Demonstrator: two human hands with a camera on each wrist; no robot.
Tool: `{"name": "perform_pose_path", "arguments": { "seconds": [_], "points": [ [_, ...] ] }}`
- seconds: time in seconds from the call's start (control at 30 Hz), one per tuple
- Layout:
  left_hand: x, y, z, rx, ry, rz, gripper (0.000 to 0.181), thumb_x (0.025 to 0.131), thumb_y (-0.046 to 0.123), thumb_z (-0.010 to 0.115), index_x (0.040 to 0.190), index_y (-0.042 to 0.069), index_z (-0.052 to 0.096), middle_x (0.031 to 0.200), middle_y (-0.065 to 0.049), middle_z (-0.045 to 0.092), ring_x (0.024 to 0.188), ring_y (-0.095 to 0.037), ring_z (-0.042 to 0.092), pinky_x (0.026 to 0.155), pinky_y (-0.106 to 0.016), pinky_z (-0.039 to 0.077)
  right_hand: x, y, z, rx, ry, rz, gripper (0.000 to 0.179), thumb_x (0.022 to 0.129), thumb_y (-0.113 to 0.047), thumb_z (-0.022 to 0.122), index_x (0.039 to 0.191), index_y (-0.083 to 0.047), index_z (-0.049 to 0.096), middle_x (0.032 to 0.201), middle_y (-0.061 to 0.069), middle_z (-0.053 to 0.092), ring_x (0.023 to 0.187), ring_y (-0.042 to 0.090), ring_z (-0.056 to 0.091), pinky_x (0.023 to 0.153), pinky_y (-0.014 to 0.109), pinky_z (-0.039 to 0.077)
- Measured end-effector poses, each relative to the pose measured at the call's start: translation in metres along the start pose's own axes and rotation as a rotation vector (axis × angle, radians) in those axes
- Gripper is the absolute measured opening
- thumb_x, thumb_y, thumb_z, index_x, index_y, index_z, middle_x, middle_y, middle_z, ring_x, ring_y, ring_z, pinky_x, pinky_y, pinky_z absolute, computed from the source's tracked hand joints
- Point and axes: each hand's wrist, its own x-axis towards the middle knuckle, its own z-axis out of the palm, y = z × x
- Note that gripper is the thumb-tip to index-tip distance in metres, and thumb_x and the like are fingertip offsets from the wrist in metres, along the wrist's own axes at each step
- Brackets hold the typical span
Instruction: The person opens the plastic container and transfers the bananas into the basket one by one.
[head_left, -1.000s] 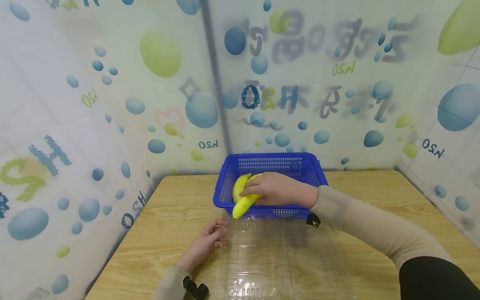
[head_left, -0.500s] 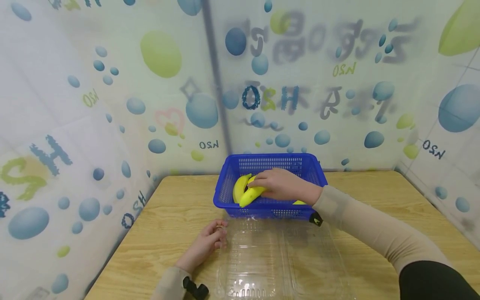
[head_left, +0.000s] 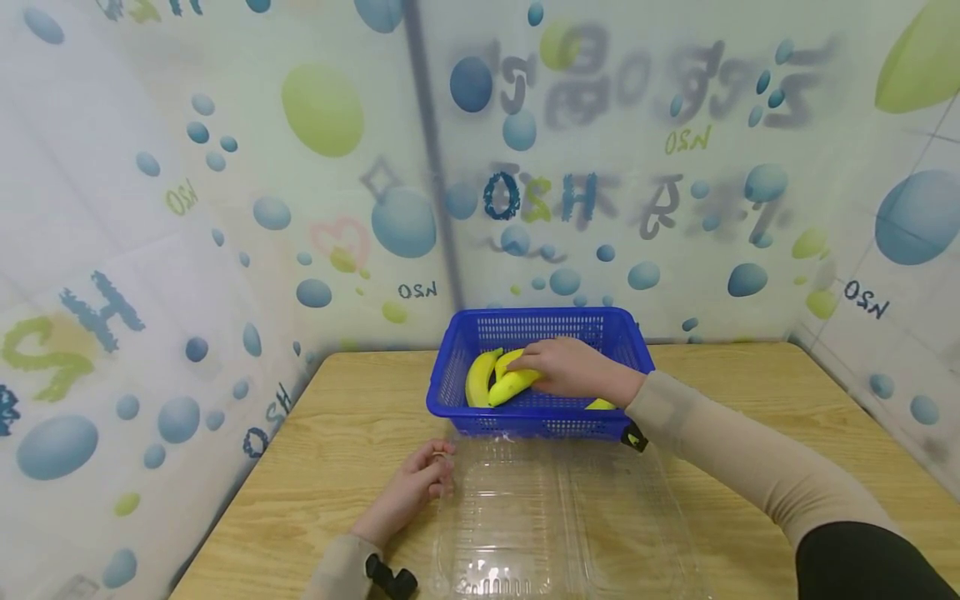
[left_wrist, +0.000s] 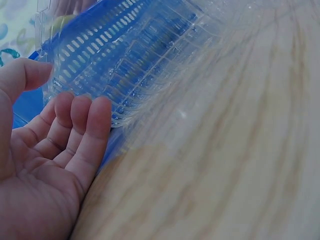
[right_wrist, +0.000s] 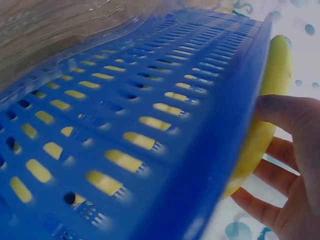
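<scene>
My right hand (head_left: 572, 367) is inside the blue basket (head_left: 540, 423), gripping a yellow banana (head_left: 513, 386) between thumb and fingers. The right wrist view has this banana (right_wrist: 272, 77) just past the basket's rim, with the thumb pressed to it. Another banana (head_left: 480, 379) lies at the basket's left end, and part of one more shows behind the held one. My left hand (head_left: 411, 486) is at the left edge of a clear plastic clamshell container (head_left: 502, 517), which lies opened out. In the left wrist view its relaxed, slightly bent fingers (left_wrist: 97, 120) come right at the container's corner.
A bit of yellow (head_left: 600, 404) shows at the basket's front right, by my right wrist. The clamshell sits directly in front of the basket on the wooden table (head_left: 322, 433). Patterned curtains (head_left: 600, 167) hang close behind the table and on both sides.
My right hand has drawn the banana back from over the basket's front rim, rightward and down into the basket. The left hand and the clamshell have stayed in place.
</scene>
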Motion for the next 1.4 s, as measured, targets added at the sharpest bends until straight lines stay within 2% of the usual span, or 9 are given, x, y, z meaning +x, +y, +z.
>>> {"name": "perform_pose_path", "arguments": {
  "seconds": [0.23,0.53,0.83,1.13,1.4],
  "points": [
    [-0.001,0.0,0.0,0.003,0.008,-0.016,0.034,0.094,0.003,0.05,0.121,-0.013,0.036,0.081,-0.001,0.049,0.066,-0.009,0.054,0.063,-0.022,0.049,-0.001,0.004,0.005,0.014,-0.056,0.076,0.039,0.086,-0.016,0.072,0.124,-0.016,0.066,0.115,0.002,0.067,0.102,0.021,0.063,0.088,0.037,0.051],
    [0.0,0.0,-0.001,-0.003,-0.007,0.003,0.034,0.093,0.002,0.049,0.12,-0.013,0.035,0.081,-0.001,0.049,0.065,-0.009,0.055,0.062,-0.023,0.049,-0.002,0.007,0.008,0.026,-0.073,0.1,0.039,0.085,-0.015,0.073,0.123,-0.015,0.066,0.116,0.004,0.067,0.103,0.021,0.063,0.089,0.038,0.05],
    [0.0,0.001,-0.001,-0.003,-0.002,-0.008,0.037,0.093,0.002,0.05,0.122,-0.015,0.034,0.082,-0.001,0.048,0.067,-0.009,0.054,0.063,-0.022,0.05,-0.001,0.01,0.015,0.036,-0.127,0.122,0.037,0.086,-0.016,0.073,0.122,-0.014,0.066,0.111,0.002,0.068,0.096,0.02,0.064,0.087,0.037,0.051],
    [0.0,0.002,0.001,-0.022,-0.002,-0.006,0.032,0.093,0.001,0.05,0.119,-0.012,0.037,0.082,-0.001,0.048,0.067,-0.01,0.053,0.063,-0.022,0.049,0.003,0.012,0.021,0.051,-0.185,0.155,0.036,0.086,-0.017,0.072,0.122,-0.016,0.066,0.112,0.0,0.068,0.094,0.017,0.063,0.086,0.035,0.051],
    [0.0,0.001,-0.001,-0.012,-0.009,0.001,0.034,0.094,0.003,0.05,0.12,-0.014,0.035,0.081,-0.001,0.049,0.065,-0.009,0.054,0.062,-0.022,0.049,0.005,0.015,0.028,0.041,-0.198,0.166,0.036,0.086,-0.017,0.072,0.122,-0.018,0.066,0.112,-0.002,0.068,0.095,0.016,0.063,0.086,0.034,0.051]
  ]
}}
